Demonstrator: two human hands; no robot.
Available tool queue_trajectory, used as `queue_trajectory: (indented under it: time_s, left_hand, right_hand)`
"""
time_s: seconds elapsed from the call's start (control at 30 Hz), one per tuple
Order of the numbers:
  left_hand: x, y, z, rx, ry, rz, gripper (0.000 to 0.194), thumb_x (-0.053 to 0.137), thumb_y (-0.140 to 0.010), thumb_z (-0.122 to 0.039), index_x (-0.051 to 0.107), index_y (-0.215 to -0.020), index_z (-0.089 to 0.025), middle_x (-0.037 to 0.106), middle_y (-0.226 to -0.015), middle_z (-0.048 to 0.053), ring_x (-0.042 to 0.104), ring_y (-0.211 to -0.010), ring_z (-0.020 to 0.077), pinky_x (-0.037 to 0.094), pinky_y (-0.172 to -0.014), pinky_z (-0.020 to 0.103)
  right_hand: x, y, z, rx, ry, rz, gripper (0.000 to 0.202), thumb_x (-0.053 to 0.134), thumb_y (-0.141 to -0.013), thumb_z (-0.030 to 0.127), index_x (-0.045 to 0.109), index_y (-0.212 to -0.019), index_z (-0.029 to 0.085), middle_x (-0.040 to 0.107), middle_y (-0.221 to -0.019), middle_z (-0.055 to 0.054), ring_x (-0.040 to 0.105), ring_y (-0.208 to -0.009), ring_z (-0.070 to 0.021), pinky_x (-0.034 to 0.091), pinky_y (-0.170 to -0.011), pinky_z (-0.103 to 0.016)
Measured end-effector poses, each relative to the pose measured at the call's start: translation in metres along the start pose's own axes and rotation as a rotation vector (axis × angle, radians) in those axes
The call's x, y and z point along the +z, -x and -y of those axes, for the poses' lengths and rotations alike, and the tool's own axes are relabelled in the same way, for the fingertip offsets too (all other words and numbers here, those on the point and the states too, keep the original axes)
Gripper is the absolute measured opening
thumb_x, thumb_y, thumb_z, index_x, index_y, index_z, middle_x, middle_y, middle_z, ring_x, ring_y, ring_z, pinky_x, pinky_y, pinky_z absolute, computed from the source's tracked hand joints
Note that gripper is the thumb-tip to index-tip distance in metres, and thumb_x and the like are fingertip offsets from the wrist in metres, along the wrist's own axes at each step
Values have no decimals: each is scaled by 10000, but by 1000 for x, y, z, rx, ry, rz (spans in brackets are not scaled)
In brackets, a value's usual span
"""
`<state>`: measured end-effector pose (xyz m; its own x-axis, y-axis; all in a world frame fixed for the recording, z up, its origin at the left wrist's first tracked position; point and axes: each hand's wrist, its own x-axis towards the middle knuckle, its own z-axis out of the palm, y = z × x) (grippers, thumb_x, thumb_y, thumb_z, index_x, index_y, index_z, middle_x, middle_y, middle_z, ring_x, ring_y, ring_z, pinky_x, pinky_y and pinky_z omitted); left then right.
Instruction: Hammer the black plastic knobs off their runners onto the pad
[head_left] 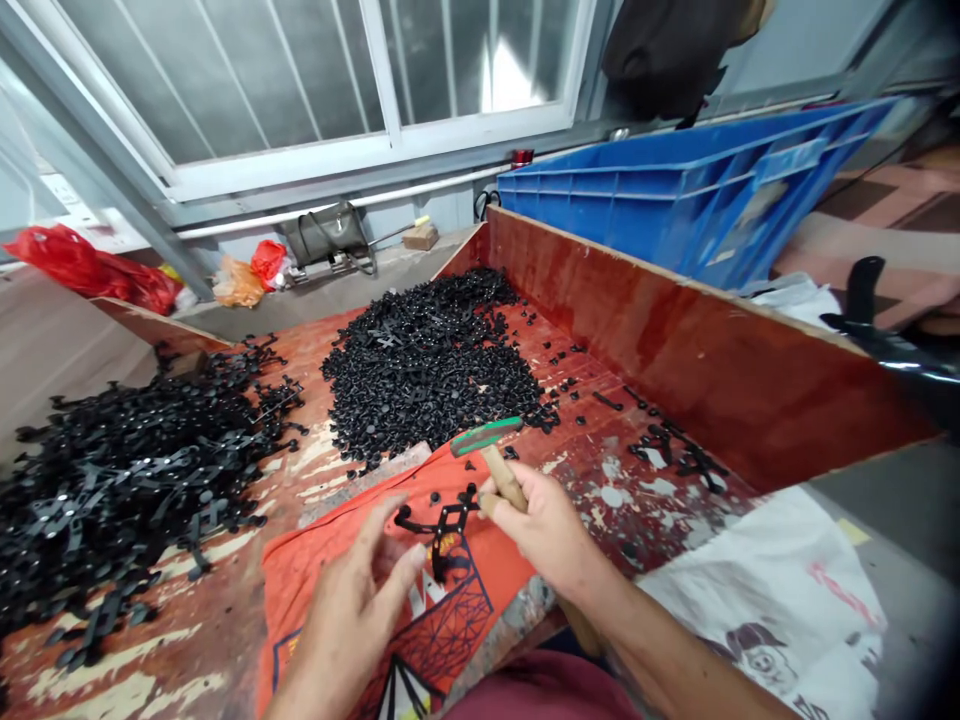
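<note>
In the head view my right hand [546, 525] is closed around the wooden handle of a hammer [505, 480] with a narrow, green-edged head. A black jointed linkage piece [450, 518] lies on an orange printed cloth [300, 570] between my hands. My left hand [352, 598] hovers by the left side of that piece, thumb and fingers apart, with nothing seen in it. A few loose black studs [435, 497] rest on the cloth near the linkage. Beyond the hammer head spreads a heap of small black studs [427, 390].
More black linkages [142, 480] are piled at the left. A reddish wooden board [675, 350] walls the table's right side, with a blue crate [600, 210] behind it. Scattered black parts [679, 450] lie near the board. A white printed bag [787, 590] is at the lower right.
</note>
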<state>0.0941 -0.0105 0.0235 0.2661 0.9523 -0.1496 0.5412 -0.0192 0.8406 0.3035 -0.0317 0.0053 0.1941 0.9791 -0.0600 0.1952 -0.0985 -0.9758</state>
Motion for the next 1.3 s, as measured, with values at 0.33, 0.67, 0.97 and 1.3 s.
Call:
queue_trajectory:
  time_s: [0.33,0.67,0.97,1.3]
  left_hand:
    - [12,-30,6,-198,509,70,411,703,-752,-567,535,-747,-192,403,-568,-84,297,-438,55,238,-408,172]
    - [-1,-65,16,-223,486,287,190,626,-758,-352,520,-770,-195,456,-557,-79,375,-382,56,271,-387,183]
    - [7,-81,5,-260,359,332,186,606,-698,-342,475,-746,-217,343,-503,-121,171,-332,21,91,-347,167]
    - [11,-83,18,-238,378,331,178,647,-709,-331,529,-741,-201,435,-450,-102,275,-276,35,202,-298,155]
  right_hand:
    - [5,13,0,-29,67,132,157,545,-884,308,644,-926,194,655,-815,-3,576,-726,-167,429,-664,-251]
    - [-16,45,-15,-42,670,268,167,448,-960,255,596,-886,239,699,-787,2,650,-721,-187,344,-609,-268]
    - [-10,46,-20,-116,795,252,89,505,-935,220,577,-894,251,704,-765,27,674,-709,-185,311,-579,-283]
    - [-11,47,-20,-101,798,267,100,510,-946,227,604,-919,245,730,-811,5,702,-741,-221,384,-596,-289]
